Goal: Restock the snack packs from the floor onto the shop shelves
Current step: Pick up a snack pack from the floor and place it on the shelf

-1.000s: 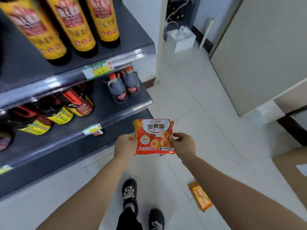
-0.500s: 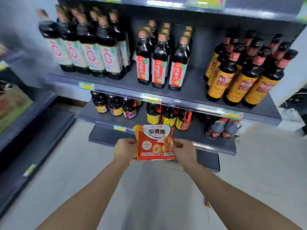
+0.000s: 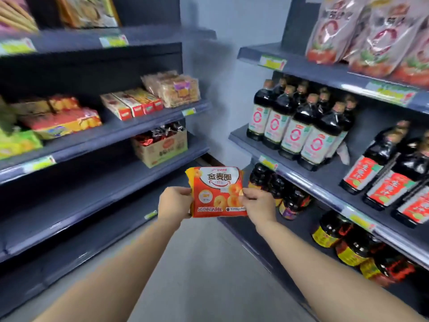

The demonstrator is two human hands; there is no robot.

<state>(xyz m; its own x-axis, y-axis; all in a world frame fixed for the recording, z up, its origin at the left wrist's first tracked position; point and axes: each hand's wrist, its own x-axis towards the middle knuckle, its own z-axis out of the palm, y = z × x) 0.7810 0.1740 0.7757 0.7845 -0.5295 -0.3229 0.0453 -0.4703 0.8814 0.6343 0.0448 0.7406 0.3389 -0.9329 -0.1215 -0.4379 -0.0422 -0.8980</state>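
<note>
An orange snack pack (image 3: 217, 192) with ring-shaped biscuits printed on it is held upright in front of me, above the aisle floor. My left hand (image 3: 174, 203) grips its left edge and my right hand (image 3: 258, 204) pinches its right edge. The snack shelves (image 3: 111, 133) stand to the left, with boxed and bagged snacks on the middle tiers. Their lower tiers (image 3: 76, 201) look bare.
A cardboard box of dark red packs (image 3: 162, 145) sits on the left rack. The right rack (image 3: 325, 180) holds rows of dark sauce bottles (image 3: 299, 126), with pink pouches (image 3: 371, 36) on top. A grey floor (image 3: 199, 263) runs between the racks to a pale wall.
My view has swung left from the sauce-bottle rack to the aisle corner, bringing the snack shelves into sight. Both hands keep the same hold on the pack.
</note>
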